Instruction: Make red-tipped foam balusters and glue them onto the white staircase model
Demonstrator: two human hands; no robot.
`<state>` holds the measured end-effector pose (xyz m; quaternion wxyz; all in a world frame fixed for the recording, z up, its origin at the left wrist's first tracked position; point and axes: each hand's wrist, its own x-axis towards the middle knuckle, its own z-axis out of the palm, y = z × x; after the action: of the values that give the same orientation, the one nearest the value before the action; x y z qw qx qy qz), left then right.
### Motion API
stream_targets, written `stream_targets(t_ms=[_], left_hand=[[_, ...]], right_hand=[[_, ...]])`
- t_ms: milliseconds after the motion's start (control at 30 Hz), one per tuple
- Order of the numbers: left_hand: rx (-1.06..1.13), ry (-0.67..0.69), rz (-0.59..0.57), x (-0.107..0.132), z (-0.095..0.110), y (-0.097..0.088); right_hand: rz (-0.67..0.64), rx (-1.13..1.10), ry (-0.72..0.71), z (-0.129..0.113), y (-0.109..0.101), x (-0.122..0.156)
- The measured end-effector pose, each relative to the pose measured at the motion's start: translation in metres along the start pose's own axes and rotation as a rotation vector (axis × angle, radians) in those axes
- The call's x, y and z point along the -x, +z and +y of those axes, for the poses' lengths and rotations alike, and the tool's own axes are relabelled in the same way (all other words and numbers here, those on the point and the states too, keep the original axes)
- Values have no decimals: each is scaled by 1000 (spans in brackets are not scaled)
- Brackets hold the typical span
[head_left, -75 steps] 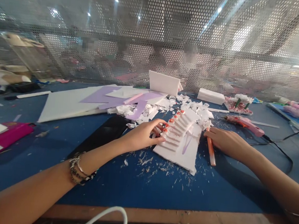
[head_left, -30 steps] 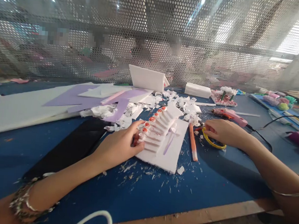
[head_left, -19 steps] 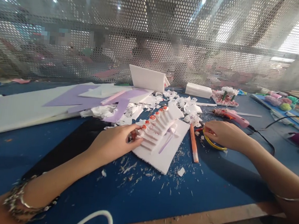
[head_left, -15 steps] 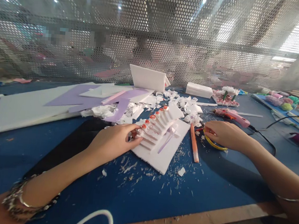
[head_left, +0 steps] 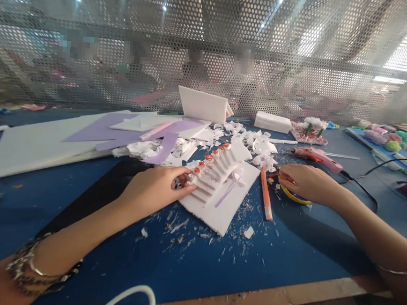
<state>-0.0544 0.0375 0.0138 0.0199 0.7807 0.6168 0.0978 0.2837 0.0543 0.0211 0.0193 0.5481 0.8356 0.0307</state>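
My left hand (head_left: pixel 160 183) grips the near left end of a small white foam staircase model (head_left: pixel 218 165), thumb and fingers closed about its edge. Red-and-white decorations line the far side of its steps. The model rests on a white foam board (head_left: pixel 219 219), beside a thin purple strip (head_left: pixel 225 195) with a pale bow. To the right, my right hand (head_left: pixel 301 181) is closed over a curved yellow handle-like thing (head_left: pixel 296 197); its kind is mostly hidden by the fingers. An orange pen-shaped craft knife or marker (head_left: pixel 265 195) lies between the board and that hand.
White paper scraps (head_left: pixel 257 142) pile up behind the model. Foam and purple sheets (head_left: pixel 42 147) lie at left. A pink glue gun (head_left: pixel 321 159) with a black cord sits at right, near pom-poms (head_left: pixel 389 137). A perforated metal screen (head_left: pixel 212 45) stands behind the blue table (head_left: pixel 194 269).
The whole view has shifted very slightly. Both hands keep their places, the left on the staircase model and the right on the yellow thing.
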Motion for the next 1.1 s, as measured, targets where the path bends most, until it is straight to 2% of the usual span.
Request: stream_targets(t_ms=[167, 400, 1100], left_hand=[[33, 11, 9, 1, 2, -1], [159, 46, -109, 5, 14, -5], [104, 72, -163, 7, 17, -5]], right_hand=[[0, -8, -8, 1, 1, -1], [-4, -7, -13, 1, 0, -1], [49, 32, -16, 4, 6, -3]])
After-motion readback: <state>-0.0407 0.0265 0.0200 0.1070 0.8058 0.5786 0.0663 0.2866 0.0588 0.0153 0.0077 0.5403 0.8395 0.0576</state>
